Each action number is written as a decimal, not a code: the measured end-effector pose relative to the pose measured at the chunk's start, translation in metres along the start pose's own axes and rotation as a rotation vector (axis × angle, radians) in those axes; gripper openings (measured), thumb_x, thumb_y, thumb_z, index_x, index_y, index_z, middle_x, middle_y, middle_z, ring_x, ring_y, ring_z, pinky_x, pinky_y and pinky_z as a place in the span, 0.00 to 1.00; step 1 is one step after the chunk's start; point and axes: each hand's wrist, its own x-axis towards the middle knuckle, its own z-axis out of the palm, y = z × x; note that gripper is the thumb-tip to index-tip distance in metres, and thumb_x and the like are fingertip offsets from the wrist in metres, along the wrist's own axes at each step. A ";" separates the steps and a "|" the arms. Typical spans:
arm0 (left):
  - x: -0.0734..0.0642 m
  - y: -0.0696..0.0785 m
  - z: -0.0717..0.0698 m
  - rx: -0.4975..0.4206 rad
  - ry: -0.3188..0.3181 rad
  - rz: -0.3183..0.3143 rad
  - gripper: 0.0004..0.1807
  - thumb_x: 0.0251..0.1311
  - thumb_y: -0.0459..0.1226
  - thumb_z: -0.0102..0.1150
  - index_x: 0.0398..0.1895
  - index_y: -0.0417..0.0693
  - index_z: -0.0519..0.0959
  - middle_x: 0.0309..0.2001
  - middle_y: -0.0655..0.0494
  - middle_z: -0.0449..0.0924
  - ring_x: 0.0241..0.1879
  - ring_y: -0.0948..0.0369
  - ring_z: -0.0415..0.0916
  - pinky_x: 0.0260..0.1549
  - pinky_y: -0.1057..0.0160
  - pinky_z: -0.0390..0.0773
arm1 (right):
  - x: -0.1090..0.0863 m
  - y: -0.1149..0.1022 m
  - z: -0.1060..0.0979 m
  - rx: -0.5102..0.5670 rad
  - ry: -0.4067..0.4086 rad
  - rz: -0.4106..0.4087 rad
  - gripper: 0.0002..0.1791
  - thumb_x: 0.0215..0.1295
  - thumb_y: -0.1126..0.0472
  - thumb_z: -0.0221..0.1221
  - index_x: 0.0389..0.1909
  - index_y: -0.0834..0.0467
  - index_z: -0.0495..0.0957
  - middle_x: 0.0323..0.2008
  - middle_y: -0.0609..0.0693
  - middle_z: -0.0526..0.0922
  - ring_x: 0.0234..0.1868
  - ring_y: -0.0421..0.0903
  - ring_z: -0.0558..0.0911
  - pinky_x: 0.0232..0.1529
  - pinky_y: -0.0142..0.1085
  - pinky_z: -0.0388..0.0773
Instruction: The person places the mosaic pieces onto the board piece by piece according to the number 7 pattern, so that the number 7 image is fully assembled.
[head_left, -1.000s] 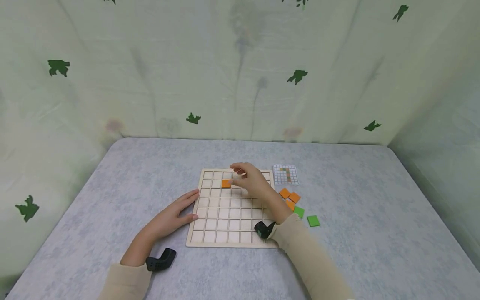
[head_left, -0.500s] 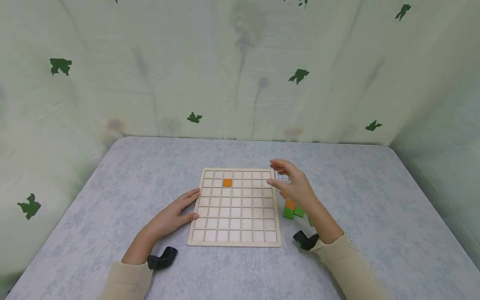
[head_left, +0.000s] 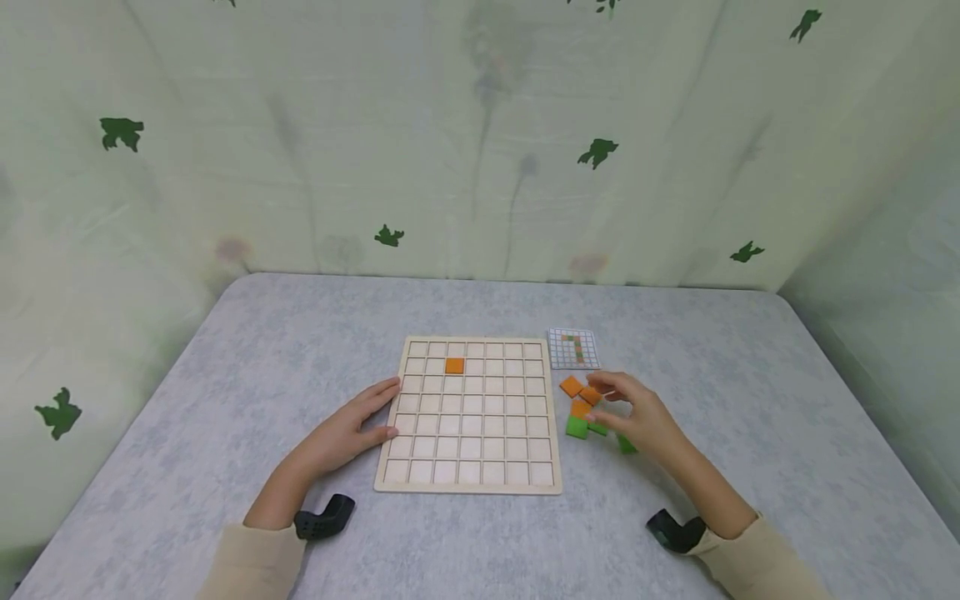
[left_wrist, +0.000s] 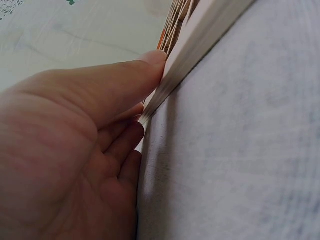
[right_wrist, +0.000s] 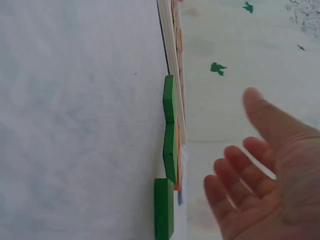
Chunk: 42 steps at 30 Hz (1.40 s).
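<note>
A wooden grid board (head_left: 470,425) lies flat on the table, one orange tile (head_left: 454,366) set in a cell of its second row from the far edge. Against the board's left edge rests my left hand (head_left: 341,433); in the left wrist view its thumb (left_wrist: 135,75) touches the rim. To the right of the board, my right hand (head_left: 637,417) hovers over loose tiles, fingers apart and holding nothing. Orange tiles (head_left: 572,386) and green tiles (head_left: 577,427) lie beneath and beside it, some partly hidden. The right wrist view shows green tiles (right_wrist: 170,150) standing clear of the fingers.
A small pattern card (head_left: 574,348) with a printed grid and coloured squares lies at the board's far right corner. A pale curtain (head_left: 480,142) with green bird shapes hangs behind the table (head_left: 300,333). Each wrist carries a black camera (head_left: 325,517).
My right hand has moved from above the board rightward and then nearer, over the loose tiles. The orange tile stays in its cell. My left hand keeps its place at the board's edge.
</note>
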 end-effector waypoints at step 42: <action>0.000 0.000 0.000 -0.011 -0.010 -0.005 0.38 0.58 0.44 0.56 0.68 0.42 0.53 0.69 0.50 0.45 0.67 0.50 0.40 0.59 0.45 0.50 | 0.066 -0.043 0.020 0.050 0.054 -0.059 0.17 0.56 0.62 0.62 0.48 0.59 0.76 0.43 0.49 0.77 0.42 0.45 0.73 0.43 0.38 0.73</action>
